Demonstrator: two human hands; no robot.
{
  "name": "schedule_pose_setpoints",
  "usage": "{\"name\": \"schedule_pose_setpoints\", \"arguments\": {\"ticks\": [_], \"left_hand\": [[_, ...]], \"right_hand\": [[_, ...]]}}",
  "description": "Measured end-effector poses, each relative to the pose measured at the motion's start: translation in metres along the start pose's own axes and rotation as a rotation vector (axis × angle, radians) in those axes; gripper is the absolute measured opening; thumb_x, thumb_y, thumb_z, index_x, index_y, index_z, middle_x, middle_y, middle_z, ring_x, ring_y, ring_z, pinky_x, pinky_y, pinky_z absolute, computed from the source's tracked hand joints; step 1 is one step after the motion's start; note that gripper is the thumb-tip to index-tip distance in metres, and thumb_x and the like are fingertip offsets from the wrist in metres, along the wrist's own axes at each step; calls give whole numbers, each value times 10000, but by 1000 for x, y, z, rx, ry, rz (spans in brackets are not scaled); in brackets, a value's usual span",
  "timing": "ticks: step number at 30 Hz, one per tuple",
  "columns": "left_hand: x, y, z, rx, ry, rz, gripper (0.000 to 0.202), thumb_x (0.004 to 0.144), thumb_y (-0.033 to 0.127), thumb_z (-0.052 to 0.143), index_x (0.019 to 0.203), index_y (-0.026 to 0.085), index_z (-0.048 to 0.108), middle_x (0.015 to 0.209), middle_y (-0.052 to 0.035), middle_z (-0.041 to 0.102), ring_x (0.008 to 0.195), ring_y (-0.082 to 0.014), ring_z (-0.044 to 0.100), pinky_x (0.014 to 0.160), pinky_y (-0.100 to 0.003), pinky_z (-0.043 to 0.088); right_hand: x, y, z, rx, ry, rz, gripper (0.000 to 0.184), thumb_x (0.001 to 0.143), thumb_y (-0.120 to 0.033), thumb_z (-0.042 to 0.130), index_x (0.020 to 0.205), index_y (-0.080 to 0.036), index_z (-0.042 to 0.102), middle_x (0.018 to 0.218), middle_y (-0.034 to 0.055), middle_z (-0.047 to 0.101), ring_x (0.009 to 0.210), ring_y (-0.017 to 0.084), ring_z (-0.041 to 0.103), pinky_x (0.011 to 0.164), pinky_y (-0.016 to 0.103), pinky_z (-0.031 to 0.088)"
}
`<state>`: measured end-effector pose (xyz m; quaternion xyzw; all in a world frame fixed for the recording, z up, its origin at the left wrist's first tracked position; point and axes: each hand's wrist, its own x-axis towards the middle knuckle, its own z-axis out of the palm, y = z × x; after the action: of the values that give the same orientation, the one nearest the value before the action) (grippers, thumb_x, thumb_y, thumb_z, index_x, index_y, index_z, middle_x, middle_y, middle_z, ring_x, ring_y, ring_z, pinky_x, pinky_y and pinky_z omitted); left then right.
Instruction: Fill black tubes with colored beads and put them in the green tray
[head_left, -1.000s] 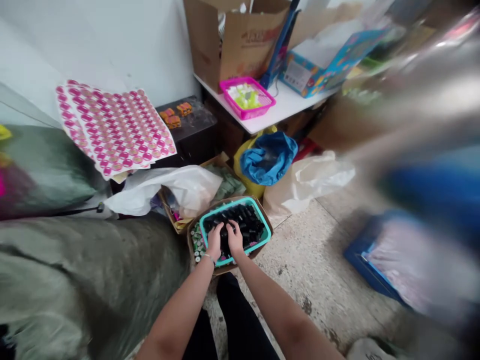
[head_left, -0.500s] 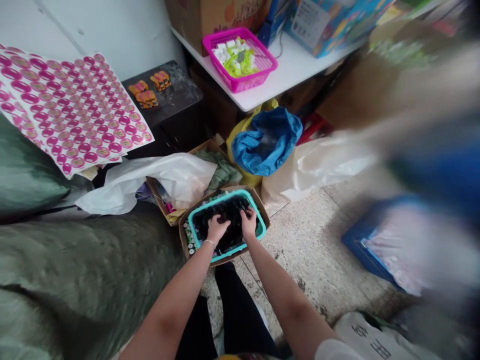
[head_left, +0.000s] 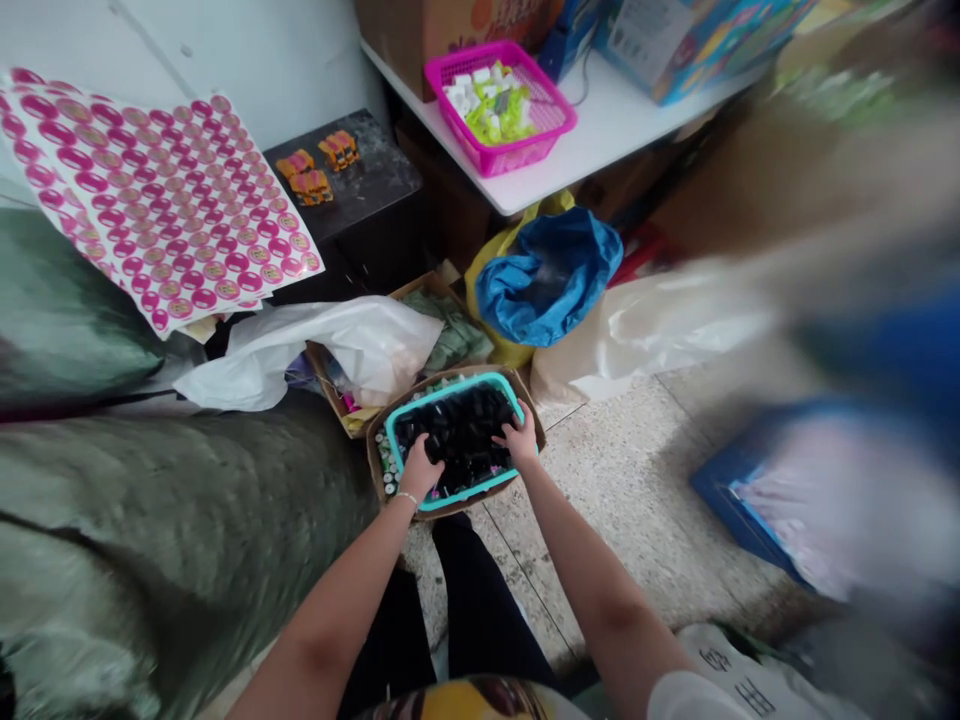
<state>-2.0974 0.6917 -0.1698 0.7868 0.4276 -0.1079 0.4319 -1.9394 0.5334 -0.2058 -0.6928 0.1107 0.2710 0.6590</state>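
Observation:
A turquoise plastic basket [head_left: 466,492] full of small glossy black pieces [head_left: 465,425] rests in a cardboard box [head_left: 373,470] by my feet. My left hand [head_left: 421,470] lies at the basket's left front side, its thumb and fingers apart over the black pieces. At the right side my right hand [head_left: 523,437] lies across the rim, thumb spread inward over the pieces and fingers by the edge. I see nothing lifted in either hand. White-and-green cylindrical pieces [head_left: 388,470] show in the box beside the basket's left side.
A pink basket [head_left: 525,155] of white and yellow-green parts stands on a white table [head_left: 504,195]. Below it is a blue bag [head_left: 517,300]. Sticker sheets [head_left: 172,200] and a big green sack [head_left: 225,520] are at left. A blue crate [head_left: 750,525] sits at right.
My hands have moved apart, the left toward the basket's left front side and the right onto its right rim. More of the black pieces shows between them. The view has shifted slightly.

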Motion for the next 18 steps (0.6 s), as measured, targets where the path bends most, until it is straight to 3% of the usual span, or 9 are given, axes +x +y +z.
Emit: {"name": "schedule_pose_setpoints", "arguments": {"ticks": [3,7,12,15,18], "left_hand": [[2,-9,-1,-2,8,-34,716,716,158,648,1355,147,327,1179,-141,589,1078,-239,585,948,-328,426],[-1,-19,-4,-2,27,-101,626,729,173,634,1307,128,399,1129,-160,620,1033,-270,606,920,-360,434],[-12,-27,-12,-48,48,-150,595,748,131,591,1309,119,390,978,-107,672,909,-213,645,862,-311,455],[-18,-33,-19,-67,56,-168,554,770,128,563,1300,113,399,915,-83,680,860,-185,648,846,-291,458],[-22,-39,-25,-61,40,-149,484,773,126,558,1248,123,462,937,-85,677,863,-180,644,863,-295,454]], "right_hand": [[1,5,-11,-40,-38,26,679,617,-190,535,1265,-363,427,1283,26,503,1134,250,526,608,335,619],[-3,8,-20,-116,-17,13,646,603,-198,532,1235,-314,461,1241,47,539,1153,263,512,604,322,608],[-30,13,-41,-234,78,-72,497,698,-240,531,1194,-255,499,1240,56,539,1108,235,541,645,283,574],[-62,37,-62,-311,149,-27,357,822,-241,515,1178,-212,506,1218,64,543,1041,203,569,690,296,553],[-100,75,-78,-389,164,123,278,885,-277,555,1134,-157,542,1123,76,578,920,188,600,711,342,542]]}}
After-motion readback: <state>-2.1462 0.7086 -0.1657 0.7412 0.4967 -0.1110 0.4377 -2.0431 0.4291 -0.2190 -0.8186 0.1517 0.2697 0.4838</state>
